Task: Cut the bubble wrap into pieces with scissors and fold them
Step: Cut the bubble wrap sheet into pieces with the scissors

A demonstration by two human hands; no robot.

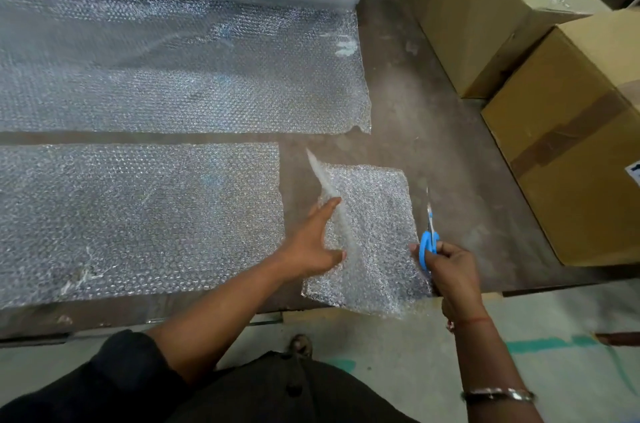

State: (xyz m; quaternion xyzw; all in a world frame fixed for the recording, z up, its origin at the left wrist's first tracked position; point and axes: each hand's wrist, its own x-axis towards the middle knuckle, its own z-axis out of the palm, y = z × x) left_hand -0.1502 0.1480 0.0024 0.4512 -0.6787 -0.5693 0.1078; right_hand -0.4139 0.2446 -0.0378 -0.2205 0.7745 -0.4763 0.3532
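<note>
two hands on cut bubble wrap

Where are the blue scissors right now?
The blue scissors are in the right hand, blades pointing away, at the right edge of the small bubble wrap piece near the table's front edge.

1. Bubble wrap: clear plastic, bumpy, glinting.
2. Scissors: glossy blue plastic handles, shiny metal blades.
3. Tabletop: dull, scuffed brown surface.
4. Boxes: matt brown cardboard, glossy tape.
</note>
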